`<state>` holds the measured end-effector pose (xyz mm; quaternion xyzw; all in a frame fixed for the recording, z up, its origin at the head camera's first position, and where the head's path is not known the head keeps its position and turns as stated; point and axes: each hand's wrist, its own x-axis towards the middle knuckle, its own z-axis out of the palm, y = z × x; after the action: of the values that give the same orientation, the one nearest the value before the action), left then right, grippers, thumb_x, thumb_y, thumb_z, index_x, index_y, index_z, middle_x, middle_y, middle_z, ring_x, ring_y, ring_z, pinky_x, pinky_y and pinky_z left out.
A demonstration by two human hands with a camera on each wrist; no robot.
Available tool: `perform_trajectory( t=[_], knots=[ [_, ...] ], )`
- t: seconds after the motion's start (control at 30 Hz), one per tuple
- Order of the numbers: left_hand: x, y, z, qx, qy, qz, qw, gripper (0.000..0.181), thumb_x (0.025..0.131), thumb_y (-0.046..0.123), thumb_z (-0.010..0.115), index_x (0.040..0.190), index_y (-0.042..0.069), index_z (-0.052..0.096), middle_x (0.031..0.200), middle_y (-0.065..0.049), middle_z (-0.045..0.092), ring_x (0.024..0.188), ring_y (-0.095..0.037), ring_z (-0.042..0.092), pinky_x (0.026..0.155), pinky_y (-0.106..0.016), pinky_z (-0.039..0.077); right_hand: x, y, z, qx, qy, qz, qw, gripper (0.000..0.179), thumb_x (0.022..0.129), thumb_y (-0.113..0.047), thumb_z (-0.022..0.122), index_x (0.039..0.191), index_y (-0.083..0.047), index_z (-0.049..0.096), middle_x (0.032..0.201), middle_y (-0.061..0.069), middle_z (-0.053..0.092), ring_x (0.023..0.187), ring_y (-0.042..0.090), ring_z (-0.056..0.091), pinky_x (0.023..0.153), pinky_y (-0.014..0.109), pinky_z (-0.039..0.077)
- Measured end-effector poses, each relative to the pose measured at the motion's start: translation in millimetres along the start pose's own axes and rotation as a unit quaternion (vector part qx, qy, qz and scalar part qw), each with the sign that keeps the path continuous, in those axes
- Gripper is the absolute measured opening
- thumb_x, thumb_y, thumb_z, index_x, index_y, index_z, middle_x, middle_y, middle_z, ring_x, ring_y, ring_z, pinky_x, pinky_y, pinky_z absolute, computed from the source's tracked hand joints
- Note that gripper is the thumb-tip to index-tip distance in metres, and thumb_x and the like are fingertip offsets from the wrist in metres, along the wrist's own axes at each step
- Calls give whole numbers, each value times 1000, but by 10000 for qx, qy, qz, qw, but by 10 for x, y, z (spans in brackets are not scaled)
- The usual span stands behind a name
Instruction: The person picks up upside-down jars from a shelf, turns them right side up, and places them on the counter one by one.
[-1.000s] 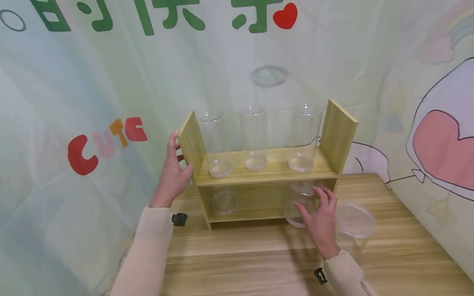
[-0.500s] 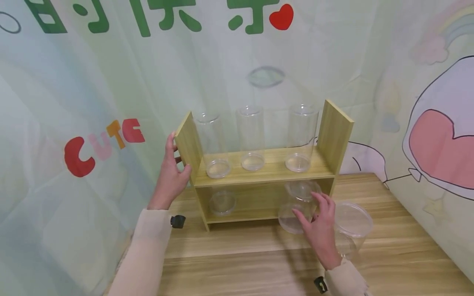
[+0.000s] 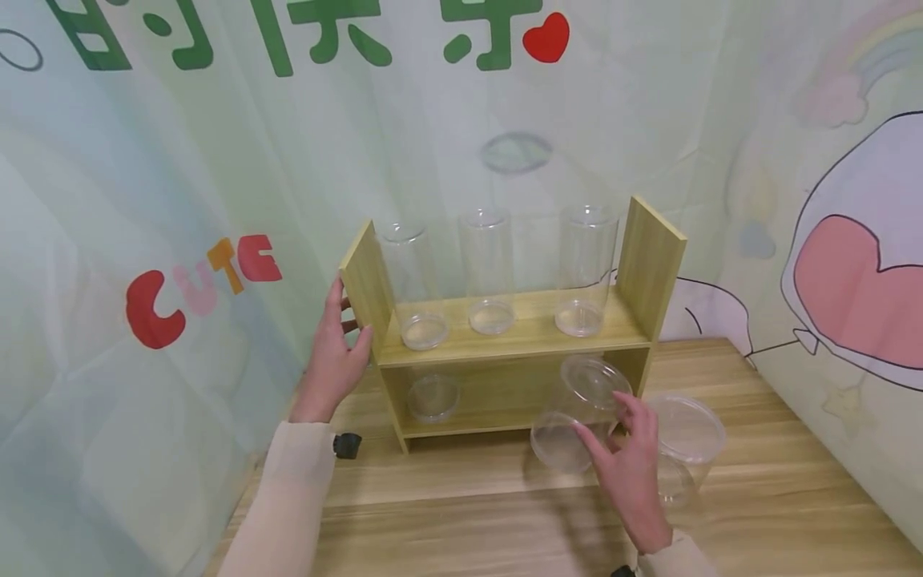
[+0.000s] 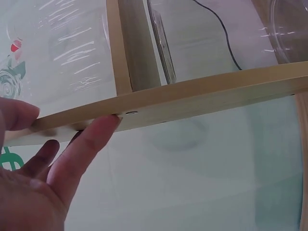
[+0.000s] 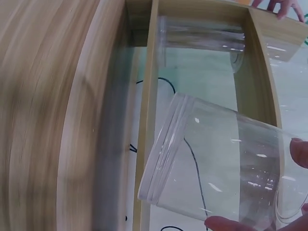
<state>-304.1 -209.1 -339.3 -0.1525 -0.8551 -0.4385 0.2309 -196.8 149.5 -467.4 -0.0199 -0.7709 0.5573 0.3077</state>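
My left hand [image 3: 333,365] holds the left side panel of a two-tier wooden shelf [image 3: 497,353]. In the left wrist view, fingers lie on both sides of the panel's edge [image 4: 202,84]. My right hand [image 3: 634,473] grips a clear plastic jar [image 3: 577,409] between thumb and fingers, at the front of the lower tier. That jar is tilted, its wide ringed end [image 5: 166,149] pointing towards the lower board in the right wrist view. Three tall clear jars [image 3: 409,276] stand upright on the upper tier. Another clear jar [image 3: 433,398] is on the lower tier at the left.
A wider clear container [image 3: 688,433] stands on the wood-grain table [image 3: 461,521], just right of my right hand. A printed cloth backdrop [image 3: 310,160] hangs close behind the shelf. Dark cords [image 5: 195,163] show behind the shelf in the right wrist view.
My right hand has drawn the jar forward and slightly down, out from the lower tier, and it has tilted more. The left hand has slid slightly down the panel.
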Motion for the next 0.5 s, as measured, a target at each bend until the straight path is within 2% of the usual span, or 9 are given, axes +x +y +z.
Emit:
perform_trajectory(
  t=[0.2, 0.37, 0.5],
  knots=[
    [-29, -15, 12, -72, 83, 73, 9999, 82, 97, 5, 54, 160, 29, 7, 144, -18, 43, 110, -40, 57, 79, -53, 56, -50, -54, -17, 881, -24, 488, 9949, 74, 77, -1, 83, 138, 3, 41, 141, 20, 34, 121, 47, 47, 77, 23, 55],
    [-135, -45, 32, -318, 169, -29, 9993, 82, 95, 3, 57, 160, 22, 10, 139, -18, 44, 114, -40, 56, 83, -54, 54, -73, -83, -38, 1016, -79, 848, 9912, 74, 81, -7, 82, 140, -1, 39, 147, 14, 32, 124, 44, 47, 76, 16, 53],
    [-250, -94, 86, -345, 329, -9, 9989, 77, 94, 0, 59, 158, 14, 18, 135, -18, 47, 118, -36, 54, 81, -47, 55, -90, -86, -48, 1123, -127, 1076, 9877, 76, 82, -8, 81, 143, -3, 36, 147, 13, 33, 124, 39, 48, 78, 15, 52]
  ],
)
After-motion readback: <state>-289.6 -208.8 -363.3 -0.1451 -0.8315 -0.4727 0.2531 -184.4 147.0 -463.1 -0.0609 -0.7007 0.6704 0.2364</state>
